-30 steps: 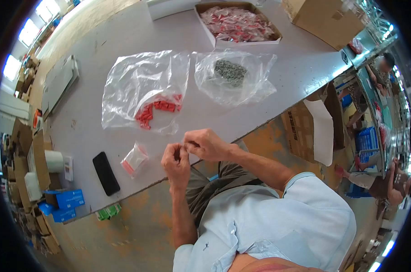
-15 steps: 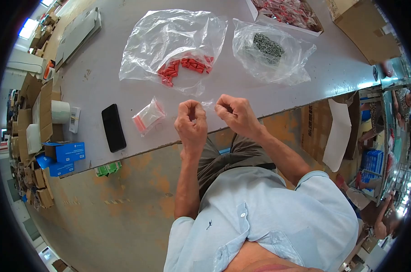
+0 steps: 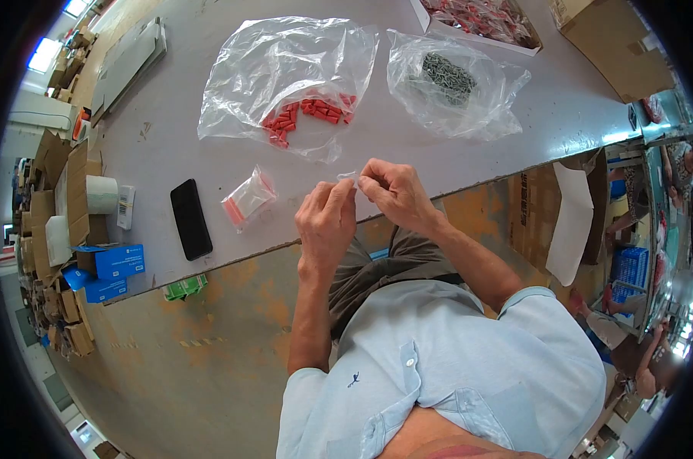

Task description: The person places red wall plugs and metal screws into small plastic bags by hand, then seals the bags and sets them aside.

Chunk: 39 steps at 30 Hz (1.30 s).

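A small clear plastic bag is pinched between my two hands, just above the table's near edge. My left hand has its thumb and fingertips closed on the bag's left side. From the other side, my right hand grips it with bent fingers. Beyond them lies a large clear bag with red plastic plugs at its mouth. Further right, another clear bag holds a heap of grey screws. Left of my hands is a small packet with red strips.
A black phone lies on the table. An open box of red-filled packets stands at the back, beside a cardboard box. Blue boxes sit at the left edge. Co-workers are at far right.
My hands have come closer together. My left hand has turned toward the right, and its fingertips now meet the small clear bag near my right fingers.
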### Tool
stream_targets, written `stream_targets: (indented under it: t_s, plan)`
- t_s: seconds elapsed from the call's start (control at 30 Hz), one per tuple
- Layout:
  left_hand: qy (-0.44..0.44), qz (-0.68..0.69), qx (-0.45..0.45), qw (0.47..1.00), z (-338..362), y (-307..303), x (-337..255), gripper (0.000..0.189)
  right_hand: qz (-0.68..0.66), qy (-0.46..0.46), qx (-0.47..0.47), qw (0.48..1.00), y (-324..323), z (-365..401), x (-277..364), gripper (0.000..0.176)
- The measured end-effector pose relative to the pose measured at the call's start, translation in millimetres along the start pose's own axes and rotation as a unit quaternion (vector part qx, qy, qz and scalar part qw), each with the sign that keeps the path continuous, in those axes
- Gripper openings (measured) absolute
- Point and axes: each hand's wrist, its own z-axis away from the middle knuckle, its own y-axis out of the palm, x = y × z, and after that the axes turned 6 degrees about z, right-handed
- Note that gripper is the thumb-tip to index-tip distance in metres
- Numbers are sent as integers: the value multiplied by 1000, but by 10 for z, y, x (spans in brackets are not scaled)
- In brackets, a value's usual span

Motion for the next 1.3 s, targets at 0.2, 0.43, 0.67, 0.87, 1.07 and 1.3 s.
stream_targets:
  t_s: [0.2,0.43,0.67,0.87,1.07,1.3]
  plan:
    - [18,-35,17,999,15,15,-45,14,27,-31,-46,998,5,-1,-11,19]
    - [57,-53,25,997,-26,47,-19,14,69,-45,-85,993,43,3,-101,14]
    - [41,30,52,997,-80,115,-16,12,151,-123,-104,975,-668,-127,-91,10]
    - [3,91,1,996,-104,275,30,13,321,-131,-170,922,-1943,-847,-450,13]
    - [-18,98,-20,995,-122,322,35,12,457,5,-25,889,-2091,-1301,-827,20]
    - [-30,92,-35,995,-63,339,61,13,317,25,5,948,-2220,-1319,-868,18]
